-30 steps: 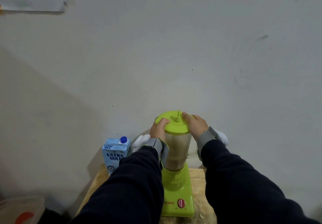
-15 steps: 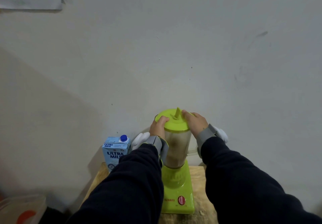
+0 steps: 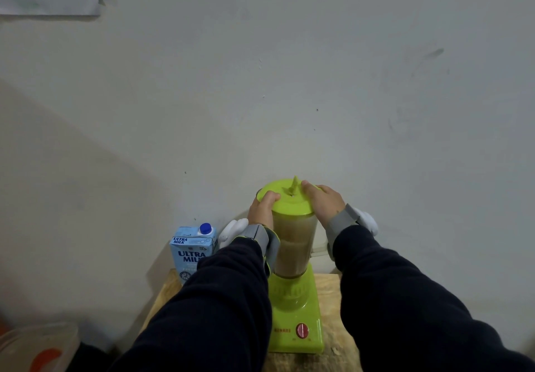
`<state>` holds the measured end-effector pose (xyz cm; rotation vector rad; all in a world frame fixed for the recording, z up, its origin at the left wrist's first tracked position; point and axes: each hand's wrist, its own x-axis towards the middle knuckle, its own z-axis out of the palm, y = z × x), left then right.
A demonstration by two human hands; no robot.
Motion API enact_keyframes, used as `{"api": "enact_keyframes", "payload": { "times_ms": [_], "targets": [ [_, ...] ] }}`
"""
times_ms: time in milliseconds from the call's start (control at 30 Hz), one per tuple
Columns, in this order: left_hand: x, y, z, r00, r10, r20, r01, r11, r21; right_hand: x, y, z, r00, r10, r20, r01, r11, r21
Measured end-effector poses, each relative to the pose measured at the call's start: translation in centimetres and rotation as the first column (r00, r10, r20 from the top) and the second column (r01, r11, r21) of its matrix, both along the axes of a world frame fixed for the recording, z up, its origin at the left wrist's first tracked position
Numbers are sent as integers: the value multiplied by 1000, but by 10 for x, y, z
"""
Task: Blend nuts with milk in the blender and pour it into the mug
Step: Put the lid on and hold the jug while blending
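A lime-green blender (image 3: 293, 308) stands on a small wooden table (image 3: 330, 285). Its clear jar (image 3: 292, 247) holds a beige blended liquid. A green lid (image 3: 286, 201) with a small upright knob covers the jar. My left hand (image 3: 262, 208) grips the lid's left rim, thumb on top. My right hand (image 3: 322, 201) grips the lid's right rim. A red dial (image 3: 302, 330) sits on the base front. No mug is visible.
A blue Ultra Milk carton (image 3: 192, 248) with a blue cap stands at the table's back left, close to my left sleeve. White objects (image 3: 233, 228) sit behind each wrist. The wall rises directly behind. A translucent container (image 3: 37, 345) lies at the lower left.
The lid's far edge has tilted up slightly, so its knob stands out more. Both hands stay on its rim. The camera view has shifted a little.
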<state>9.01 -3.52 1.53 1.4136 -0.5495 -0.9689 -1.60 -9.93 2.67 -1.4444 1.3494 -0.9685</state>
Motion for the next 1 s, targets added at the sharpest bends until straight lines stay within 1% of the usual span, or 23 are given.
{"api": "enact_keyframes", "payload": {
  "times_ms": [233,567,667,1000],
  "targets": [
    [1,-2,-2,1000,-6,8,6,1000,2,-1,1,0,1000,-5,8,5,1000,6],
    [2,-5,-5,999,2,-36,-2,1000,-10,0,-1,-2,1000,-12,6,12,1000,8],
    [1,-2,-2,1000,0,-23,0,1000,6,-1,0,-1,1000,-6,11,6,1000,1],
    [2,-5,-5,1000,-9,-17,9,1000,-15,0,0,-2,1000,-20,-2,20,1000,13]
  ]
}}
